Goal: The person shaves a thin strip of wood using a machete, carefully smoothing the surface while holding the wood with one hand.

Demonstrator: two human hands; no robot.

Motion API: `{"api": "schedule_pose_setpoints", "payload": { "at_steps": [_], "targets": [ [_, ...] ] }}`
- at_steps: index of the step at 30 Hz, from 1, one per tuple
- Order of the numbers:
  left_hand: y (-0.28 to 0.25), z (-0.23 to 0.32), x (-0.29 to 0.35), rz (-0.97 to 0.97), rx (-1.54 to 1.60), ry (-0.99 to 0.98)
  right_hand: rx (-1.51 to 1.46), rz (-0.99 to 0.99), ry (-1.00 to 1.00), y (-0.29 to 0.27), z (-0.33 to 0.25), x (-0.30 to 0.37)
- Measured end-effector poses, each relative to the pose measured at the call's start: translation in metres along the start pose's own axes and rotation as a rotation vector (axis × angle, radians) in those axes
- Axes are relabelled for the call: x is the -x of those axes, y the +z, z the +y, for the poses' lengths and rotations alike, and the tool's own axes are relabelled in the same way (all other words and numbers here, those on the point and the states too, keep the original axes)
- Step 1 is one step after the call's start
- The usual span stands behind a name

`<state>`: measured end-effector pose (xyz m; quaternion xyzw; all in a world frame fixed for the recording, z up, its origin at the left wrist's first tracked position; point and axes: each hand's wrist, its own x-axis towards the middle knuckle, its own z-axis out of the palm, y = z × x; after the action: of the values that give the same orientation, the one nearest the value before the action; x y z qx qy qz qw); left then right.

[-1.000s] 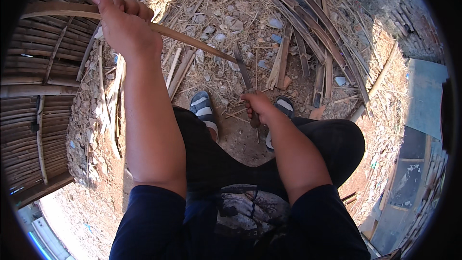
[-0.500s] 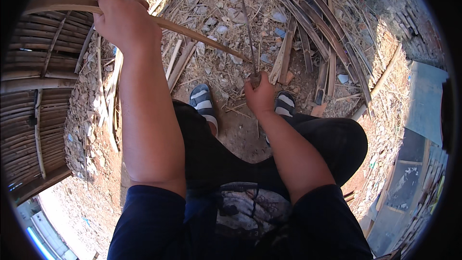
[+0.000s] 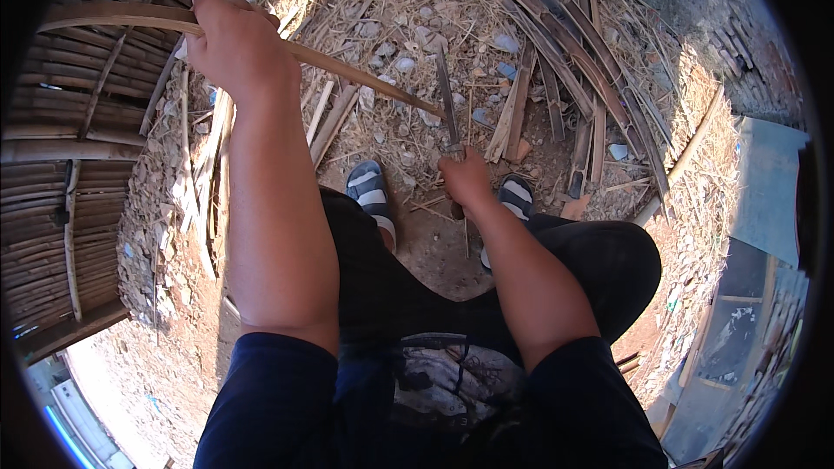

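My left hand (image 3: 243,48) is raised at the upper left and closed round a long bamboo strip (image 3: 365,78). One end of the strip runs off past the hand to the left; the other slants down to the right and meets the knife blade (image 3: 447,95) or lies just over it. I cannot tell how deep any contact is. In the middle, between and just ahead of my feet, my right hand (image 3: 469,181) grips the knife's handle, its blade pointing away from me.
Split bamboo pieces (image 3: 565,52) lie piled at the far right, with paler strips (image 3: 208,182) at the left. Stones and straw cover the dirt ground. A bamboo slat wall (image 3: 78,122) stands on the left, a grey-blue panel (image 3: 764,182) on the right. My sandals (image 3: 369,189) are below.
The knife has come nearer to me, and its blade shows a broader face. My left hand has shifted slightly right and down with the bamboo strip. Both hands keep their hold.
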<state>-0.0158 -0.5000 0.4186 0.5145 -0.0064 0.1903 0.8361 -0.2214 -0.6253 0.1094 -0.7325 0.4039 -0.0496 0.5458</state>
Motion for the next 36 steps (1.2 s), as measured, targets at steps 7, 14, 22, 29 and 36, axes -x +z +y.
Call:
{"api": "schedule_pose_setpoints", "payload": {
  "at_steps": [7, 14, 22, 29, 36],
  "targets": [
    [-0.009, 0.010, 0.002, 0.056, -0.002, -0.018, -0.082, 0.060, -0.141, -0.019, -0.102, 0.044],
    [-0.006, 0.008, 0.001, 0.035, -0.035, -0.018, 0.515, -0.156, 0.212, 0.002, 0.026, 0.014],
    [-0.002, 0.011, 0.004, 0.046, -0.044, -0.022, 0.235, 0.011, 0.000, 0.005, -0.026, 0.025],
    [0.006, 0.048, 0.022, -0.024, 0.012, 0.077, -0.056, 0.145, -0.287, -0.017, -0.089, 0.002],
    [0.006, 0.033, 0.022, -0.007, 0.003, 0.078, -0.324, 0.226, 0.023, -0.034, -0.090, -0.005]
  ]
}}
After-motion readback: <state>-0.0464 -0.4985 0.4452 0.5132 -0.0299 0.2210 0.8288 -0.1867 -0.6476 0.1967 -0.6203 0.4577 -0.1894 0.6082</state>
